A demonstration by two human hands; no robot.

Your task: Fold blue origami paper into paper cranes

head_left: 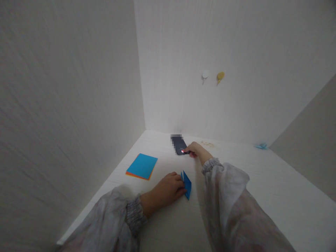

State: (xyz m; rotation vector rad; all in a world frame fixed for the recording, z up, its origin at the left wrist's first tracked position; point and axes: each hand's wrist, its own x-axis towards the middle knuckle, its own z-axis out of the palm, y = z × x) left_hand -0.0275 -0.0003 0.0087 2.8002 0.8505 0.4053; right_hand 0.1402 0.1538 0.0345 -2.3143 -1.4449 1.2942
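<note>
A folded piece of dark blue origami paper (pixel 187 185) lies on the white table in front of me. My left hand (pixel 170 189) is closed at its left edge, fingers curled on the paper and hiding part of it. Farther back, my right hand (pixel 195 149) is at the near right corner of a dark smartphone (pixel 179 144). The thumb lies on the phone's lower end beside a small bright spot, while the other fingers curl at its side. Part of the phone's far end is blurred out by pixels.
A stack of square paper, blue on top with orange and yellow edges (pixel 143 166), lies to the left. A light blue folded paper (pixel 261 146) sits at the far right corner. White (pixel 205 74) and yellow (pixel 220 76) hooks are on the back wall. Walls enclose the table (pixel 252 182).
</note>
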